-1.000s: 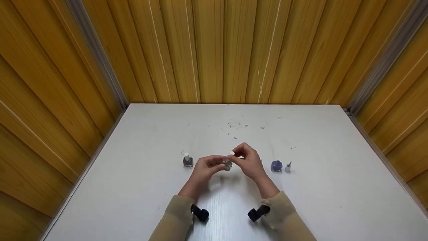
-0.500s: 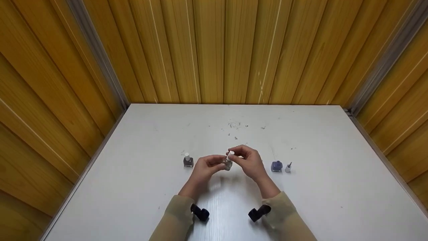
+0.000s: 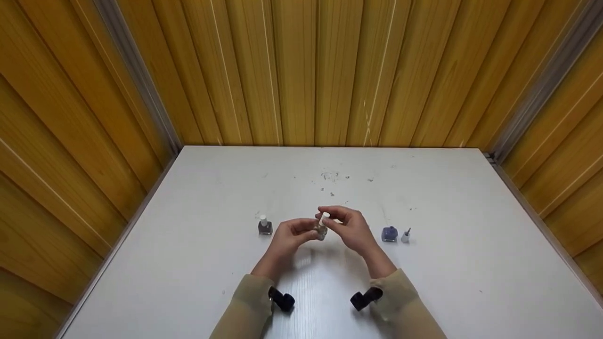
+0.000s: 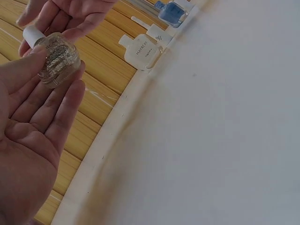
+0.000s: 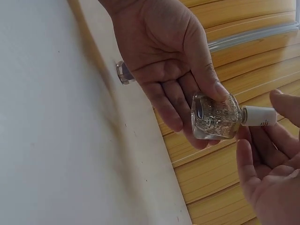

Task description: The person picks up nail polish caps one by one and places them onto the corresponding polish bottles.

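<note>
Now apparently at the cap-turning step, can't tell whether loosening or tightening: pinching the white cylindrical cap (image 5: pixel 258 116) in curled right fingers (image 5: pixel 245 157), gripping the clear squarish glass bottle (image 5: pixel 215 119) in left fingers (image 5: pixel 161 105), aloft, right of the dark, white-capped glass bottle (image 3: pixel 264 229). Should call next for steady grip, straight twist. Looks tilted, speckled gold-silver inside.

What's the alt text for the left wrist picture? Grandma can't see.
A left hand holds a glittery bottle while a right hand grips its white cap. Beyond, a pale open bottle, a brush cap and a blue bottle stand on a table.
</note>
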`<state>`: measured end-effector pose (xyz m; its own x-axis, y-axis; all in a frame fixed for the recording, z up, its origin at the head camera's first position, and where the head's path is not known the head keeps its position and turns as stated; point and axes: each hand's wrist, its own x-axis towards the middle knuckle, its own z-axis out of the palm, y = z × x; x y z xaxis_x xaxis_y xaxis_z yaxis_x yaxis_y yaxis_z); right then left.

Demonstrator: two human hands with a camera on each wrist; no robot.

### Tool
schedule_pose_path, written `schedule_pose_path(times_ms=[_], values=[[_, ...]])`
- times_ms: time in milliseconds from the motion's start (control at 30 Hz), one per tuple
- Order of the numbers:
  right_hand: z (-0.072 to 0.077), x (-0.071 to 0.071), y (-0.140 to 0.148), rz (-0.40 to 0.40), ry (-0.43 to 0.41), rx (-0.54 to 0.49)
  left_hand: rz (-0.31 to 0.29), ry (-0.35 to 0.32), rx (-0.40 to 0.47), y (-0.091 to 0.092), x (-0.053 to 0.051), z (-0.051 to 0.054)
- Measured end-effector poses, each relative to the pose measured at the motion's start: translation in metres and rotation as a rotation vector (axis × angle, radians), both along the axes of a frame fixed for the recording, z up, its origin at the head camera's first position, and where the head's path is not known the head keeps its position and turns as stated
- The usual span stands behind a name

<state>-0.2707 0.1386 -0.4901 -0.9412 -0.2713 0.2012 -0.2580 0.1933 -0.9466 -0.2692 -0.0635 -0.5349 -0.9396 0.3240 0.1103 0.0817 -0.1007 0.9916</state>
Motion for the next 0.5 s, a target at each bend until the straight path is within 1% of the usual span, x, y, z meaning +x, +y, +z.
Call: schedule_pose_path(times_ms=[67, 167, 233, 300, 400, 500], values=[[-0.0007, 0.0001, 0.0001, -0.025, 0.005, 0.002, -0.007, 0.002, 0.002, 0.0004, -0.0002, 0.0002], [-0.0024, 0.0001, -0.001, -0.091, 0.004, 0.002, -0.03, 0.02, 0.004, 0.0009, 0.0002, 0.0001], [-0.0035, 0.0003, -0.0021, -0.133, -0.001, 0.008, -0.043, 0.031, -0.007, 0.001, 0.0007, 0.0001], [-0.0035, 0.0007, -0.0036, -0.155, -0.008, 0.009, -0.048, 0.036, -0.025, 0.0009, 0.0014, 0.0002], [-0.0028, 0.0011, -0.0049, -0.162, -0.012, 0.025, -0.048, 0.036, -0.049, 0.0006, 0.0019, 0.0002], [-0.0013, 0.0011, -0.0042, -0.118, -0.013, 0.033, -0.037, 0.027, -0.036, 0.0003, 0.0017, 0.0004]])
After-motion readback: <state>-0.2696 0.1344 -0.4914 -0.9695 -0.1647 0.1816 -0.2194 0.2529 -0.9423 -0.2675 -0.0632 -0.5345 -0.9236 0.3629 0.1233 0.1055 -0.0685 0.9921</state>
